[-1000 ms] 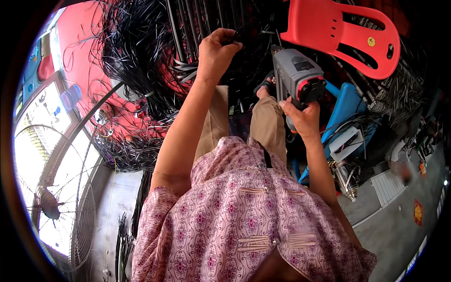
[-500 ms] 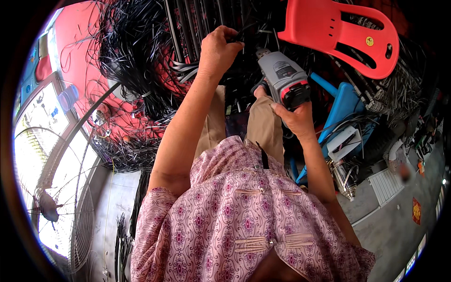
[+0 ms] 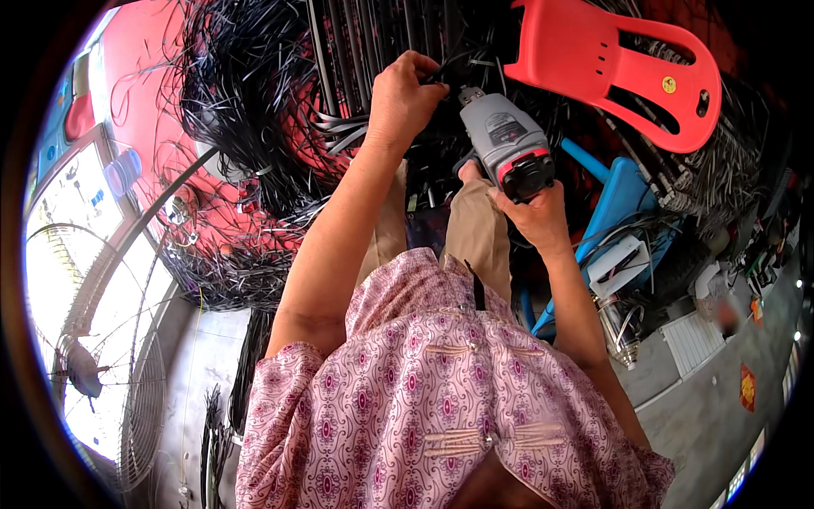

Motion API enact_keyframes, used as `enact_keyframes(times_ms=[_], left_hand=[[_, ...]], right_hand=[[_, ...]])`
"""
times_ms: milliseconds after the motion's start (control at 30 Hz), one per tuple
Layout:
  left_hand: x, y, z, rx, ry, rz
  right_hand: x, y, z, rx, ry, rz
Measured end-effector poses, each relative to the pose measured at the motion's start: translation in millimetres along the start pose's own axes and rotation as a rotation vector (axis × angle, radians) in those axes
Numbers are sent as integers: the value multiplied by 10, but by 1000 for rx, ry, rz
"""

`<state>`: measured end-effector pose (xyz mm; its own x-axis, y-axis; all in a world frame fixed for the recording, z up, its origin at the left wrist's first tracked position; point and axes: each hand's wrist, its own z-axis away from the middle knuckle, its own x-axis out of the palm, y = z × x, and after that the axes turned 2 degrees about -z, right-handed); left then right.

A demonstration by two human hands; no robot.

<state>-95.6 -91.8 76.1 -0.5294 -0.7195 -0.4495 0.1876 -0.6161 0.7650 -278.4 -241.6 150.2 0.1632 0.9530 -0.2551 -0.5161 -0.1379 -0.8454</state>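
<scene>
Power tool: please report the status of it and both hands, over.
Right hand gripping tool, nose pointing forward. Left hand by dark strips, hold unclear. Red chair close, right of tool.

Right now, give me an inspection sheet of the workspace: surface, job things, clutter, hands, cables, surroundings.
Surface: red surface upper left, grey surface lower right.
Job things: grey power tool, nose angled up and left.
Clutter: tangled black strips upper left; blue plastic piece beyond the right forearm.
Hands: right hand grips the tool; left hand is at dark material, its hold unclear.
Cables: dark strands by the blue piece; cable or strip, cannot tell.
Surroundings: red chair upper right, fan far left.
</scene>
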Motion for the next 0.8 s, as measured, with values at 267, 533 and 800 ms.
enact_keyframes(times_ms=[267,533,800], left_hand=[[-21,17,11,12,13,-32],[-21,-19,22,22,11,-15],[-45,-66,34,101,22,11]], right_hand=[[-5,-84,-35,81,-32,34],[56,-241,-50,95,-31,158],[161,-362,-73,145,22,250]])
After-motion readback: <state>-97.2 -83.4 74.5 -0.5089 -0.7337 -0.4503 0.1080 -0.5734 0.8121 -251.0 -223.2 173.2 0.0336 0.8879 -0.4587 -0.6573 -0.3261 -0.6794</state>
